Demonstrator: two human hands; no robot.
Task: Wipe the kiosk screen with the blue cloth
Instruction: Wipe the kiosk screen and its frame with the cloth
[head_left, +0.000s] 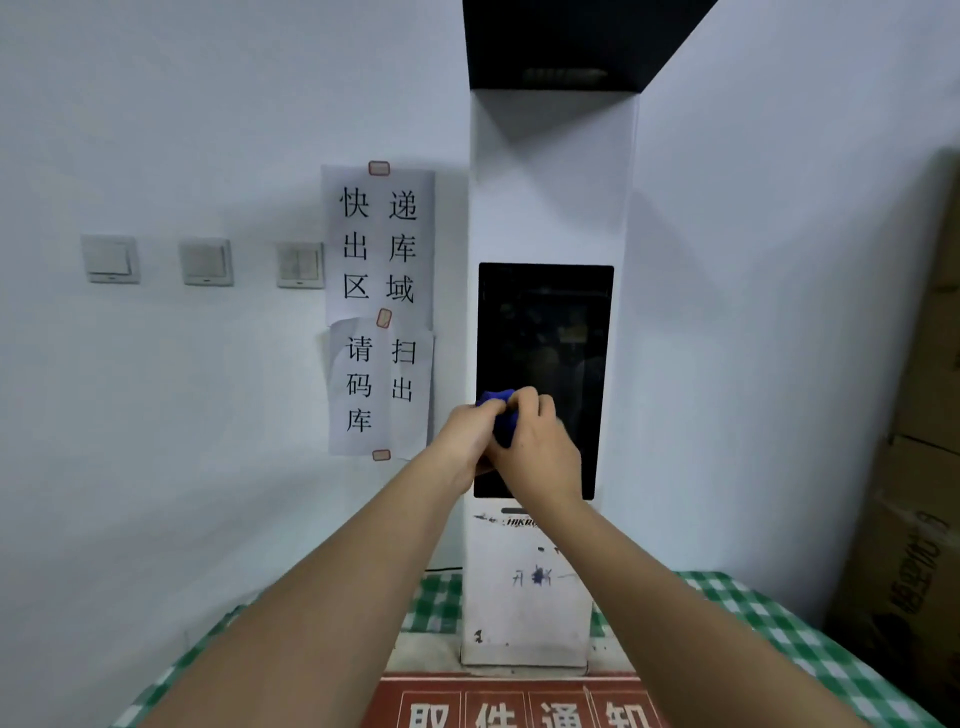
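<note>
Looking through the head camera, I see both bare arms stretched forward to a tall white kiosk column (550, 197) that stands on a table covered with a green-and-white checked cloth (769, 623). Set into the column's front is a dark, glossy, upright rectangular kiosk screen (545, 332), unlit.

My left hand (467, 434) and my right hand (537, 441) meet at the lower left part of that screen. Between them sits a small bunched blue cloth (500, 410), pressed against the glass near the screen's left edge. The left hand's fingers close on the cloth from the left side; the right hand curls over it from the right, knuckles toward the camera, fingertips (524, 397) on the cloth's top. Both hands are clenched on the cloth, which shows only as a narrow blue strip between them.

Below the screen the column's white face carries a dark printed logo, partly hidden by my right wrist, and some dark scuff marks lower down. On the pale wall to the left, two white paper notices (382, 312) with black characters are stuck one above the other with bits of tape, and three white wall switches (205, 262) sit in a row further left. A red sign with white characters (519, 706) lies at the table's near edge. Brown cardboard boxes (919, 467) stand stacked at the far right.
</note>
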